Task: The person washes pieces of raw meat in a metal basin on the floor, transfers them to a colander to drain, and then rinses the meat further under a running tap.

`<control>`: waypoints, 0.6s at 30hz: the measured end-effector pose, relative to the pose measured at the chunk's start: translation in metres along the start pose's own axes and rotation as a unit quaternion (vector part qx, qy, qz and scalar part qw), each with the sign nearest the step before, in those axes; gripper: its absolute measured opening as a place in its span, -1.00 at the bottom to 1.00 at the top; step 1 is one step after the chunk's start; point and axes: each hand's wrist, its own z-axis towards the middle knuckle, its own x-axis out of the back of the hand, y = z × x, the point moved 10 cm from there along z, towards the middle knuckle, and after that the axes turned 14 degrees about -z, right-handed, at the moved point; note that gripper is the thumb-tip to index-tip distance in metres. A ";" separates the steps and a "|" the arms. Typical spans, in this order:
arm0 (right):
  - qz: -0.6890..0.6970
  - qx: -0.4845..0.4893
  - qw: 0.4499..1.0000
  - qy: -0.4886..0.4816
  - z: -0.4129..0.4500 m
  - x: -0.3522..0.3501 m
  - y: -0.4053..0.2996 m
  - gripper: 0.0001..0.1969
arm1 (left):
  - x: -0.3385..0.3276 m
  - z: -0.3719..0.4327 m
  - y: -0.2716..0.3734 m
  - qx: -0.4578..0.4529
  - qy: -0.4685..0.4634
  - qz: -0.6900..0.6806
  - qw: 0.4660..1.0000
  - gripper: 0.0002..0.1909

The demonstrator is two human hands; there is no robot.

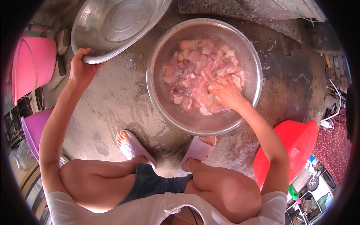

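A large metal basin (204, 132) stands on the floor before me, holding cut pieces of raw meat (194, 73) in cloudy, rippling water. My right hand (226, 91) is down among the pieces on the basin's right side. Its fingers are partly hidden by meat and water, so I cannot tell whether they are closed on a piece. At the upper left, my left hand (83, 66) grips the near rim of a perforated metal colander (126, 21). The colander is tilted with its inside towards me, and nothing shows in it.
A pink bucket (36, 62) and a purple bucket (38, 126) stand on the left. A red plastic basin (281, 146) leans near my right arm. White bits (268, 52) lie on the wet concrete floor (104, 112). A slab (239, 17) borders the far side.
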 end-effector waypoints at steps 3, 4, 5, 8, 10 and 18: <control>0.080 0.037 0.996 0.030 0.004 0.043 0.013 -0.72 | -0.004 -0.004 0.016 -0.033 0.003 -0.020 0.999 -0.68; 0.100 -0.052 0.993 0.030 0.008 0.061 0.033 -0.68 | -0.008 -0.005 0.026 -0.056 0.003 -0.028 0.998 -0.64; 0.121 -0.140 0.982 0.028 0.012 0.069 0.049 -0.63 | -0.006 -0.002 0.036 -0.064 0.003 -0.023 0.998 -0.64; 0.056 -0.135 0.976 0.159 0.057 0.085 0.031 -0.51 | -0.008 0.012 0.050 -0.046 -0.048 -0.040 0.997 -0.60; -0.052 -0.137 0.961 0.232 0.067 0.080 0.011 -0.48 | -0.012 0.016 0.043 -0.027 -0.056 -0.065 0.996 -0.60; 0.142 -0.040 0.989 -0.022 0.006 0.019 -0.023 -0.71 | -0.020 -0.007 0.030 -0.054 -0.008 -0.042 0.998 -0.60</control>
